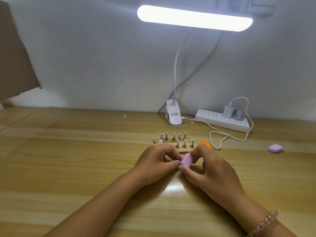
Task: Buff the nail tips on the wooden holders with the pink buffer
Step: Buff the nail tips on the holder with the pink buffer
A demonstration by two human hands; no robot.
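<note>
Pale grey wall backs a glossy wooden table, lit from above by a long white lamp bar. At the far left a brown cardboard sheet leans by the wall. Near the viewer, left of the middle, the left hand has its fingers curled, with thumb and forefinger tips drawn together right against the left edge of the pink buffer. Whether they pinch anything between them I cannot tell, since the fingertips cover the spot. Just beyond the hands lie two wooden holders, one behind the other, each carrying a row of small stands topped with pale nail tips; the knuckles partly hide the nearer holder. Farther back, the lamp's white clip base stands by the wall, its neck rising toward the bar. The pink buffer sits between the two hands, just on the near side of the nearer holder, with its broad face turned up toward the viewer. The right hand grasps it, thumb at its lower end and fingers curled over the top. A beaded bracelet circles the right wrist. A small orange thing peeks out behind the right knuckles. A white cable loops on the table and runs up to a charger plugged into a white power strip by the wall. At the far right a second pink block lies alone on the table.
</note>
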